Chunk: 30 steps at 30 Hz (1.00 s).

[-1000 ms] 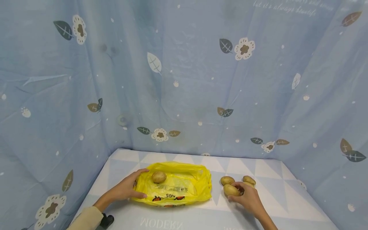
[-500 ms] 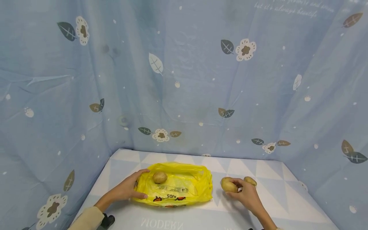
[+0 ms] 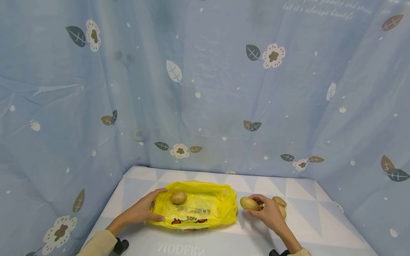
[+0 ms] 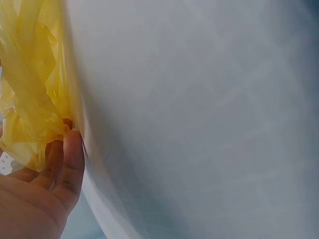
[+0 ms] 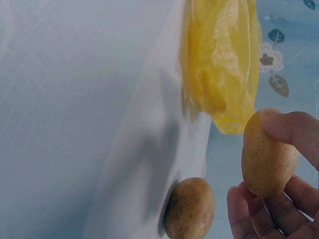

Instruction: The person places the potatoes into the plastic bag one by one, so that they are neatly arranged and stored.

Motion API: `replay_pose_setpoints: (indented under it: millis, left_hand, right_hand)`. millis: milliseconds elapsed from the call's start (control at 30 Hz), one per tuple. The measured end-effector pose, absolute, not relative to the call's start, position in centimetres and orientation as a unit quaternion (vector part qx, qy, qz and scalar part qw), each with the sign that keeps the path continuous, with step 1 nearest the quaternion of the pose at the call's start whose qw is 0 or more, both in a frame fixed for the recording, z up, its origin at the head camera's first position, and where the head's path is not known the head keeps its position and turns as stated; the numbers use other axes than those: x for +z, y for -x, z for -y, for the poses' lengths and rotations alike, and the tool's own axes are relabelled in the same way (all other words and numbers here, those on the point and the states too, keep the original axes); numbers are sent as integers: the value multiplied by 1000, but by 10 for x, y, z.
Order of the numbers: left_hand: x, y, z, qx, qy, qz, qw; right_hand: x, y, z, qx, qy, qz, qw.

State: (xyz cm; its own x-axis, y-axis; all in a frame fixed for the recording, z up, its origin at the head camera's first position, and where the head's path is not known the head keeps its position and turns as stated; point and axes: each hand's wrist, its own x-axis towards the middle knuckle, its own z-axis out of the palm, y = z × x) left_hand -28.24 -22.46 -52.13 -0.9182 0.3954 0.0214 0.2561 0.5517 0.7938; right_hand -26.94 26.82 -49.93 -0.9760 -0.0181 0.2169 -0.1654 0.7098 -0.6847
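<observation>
A yellow plastic bag [image 3: 205, 208] with dark print lies on the table, its mouth spread. One potato [image 3: 178, 197] rests at the left of its opening. My left hand [image 3: 141, 209] holds the bag's left end, thumb on the near side and fingers on the far side; in the left wrist view the thumb and fingers [image 4: 74, 154] close around the crumpled plastic. To the right of the bag, my right hand [image 3: 267, 212] pinches a potato [image 5: 266, 154] between thumb and fingertips, above the table. Another potato [image 5: 189, 209] sits on the table below it.
Behind and beside the right hand, more potatoes [image 3: 279, 201] lie on the table, partly hidden by that hand. The tabletop [image 3: 301, 209] has a pale triangle-patterned cover. A blue curtain [image 3: 211, 89] with leaves and flowers surrounds its back and sides.
My right hand has lifted its potato and moved left toward the bag, uncovering potatoes behind it. The left hand stays at the bag's left end.
</observation>
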Motion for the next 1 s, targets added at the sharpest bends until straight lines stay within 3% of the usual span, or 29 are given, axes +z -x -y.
replay_pose_setpoints:
  millis: [533, 1000]
  left_hand:
    - [-519, 281, 222, 438, -185, -876, 82]
    - [-521, 282, 223, 440, -194, -873, 78]
  right_hand:
    - [-491, 275, -238, 415, -93, 903, 65]
    - [-491, 283, -208, 400, -134, 904, 70]
